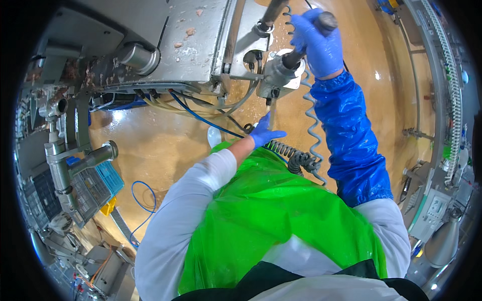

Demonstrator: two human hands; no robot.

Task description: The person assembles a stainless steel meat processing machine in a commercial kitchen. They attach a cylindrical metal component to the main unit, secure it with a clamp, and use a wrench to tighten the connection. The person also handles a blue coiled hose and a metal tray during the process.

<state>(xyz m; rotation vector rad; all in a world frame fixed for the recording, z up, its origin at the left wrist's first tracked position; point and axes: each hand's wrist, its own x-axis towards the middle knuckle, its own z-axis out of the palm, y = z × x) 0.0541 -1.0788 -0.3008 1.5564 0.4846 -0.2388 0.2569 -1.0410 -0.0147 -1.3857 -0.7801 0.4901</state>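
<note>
My right hand point(317, 47), in a blue glove, is wrapped around a dark handle point(326, 23) with a round end. The handle rises from a grey metal housing point(279, 75) on the machine. Below that housing, my left hand point(264, 133), also gloved in blue, points upward with its thumb out to the side. Its fingertips are close to a pale hose end point(271, 106) under the housing; whether they touch it I cannot tell. A blue sleeve cover point(346, 135) is on my right forearm, and a green apron point(281, 215) covers my front.
At upper left is a steel machine point(193, 45) with pinkish scraps on top. Grey coiled hoses point(301, 160) hang by my apron, and a blue hose point(201, 118) runs beside them. Crates point(90, 190) stand at left. Along the right is a metal frame point(432, 100).
</note>
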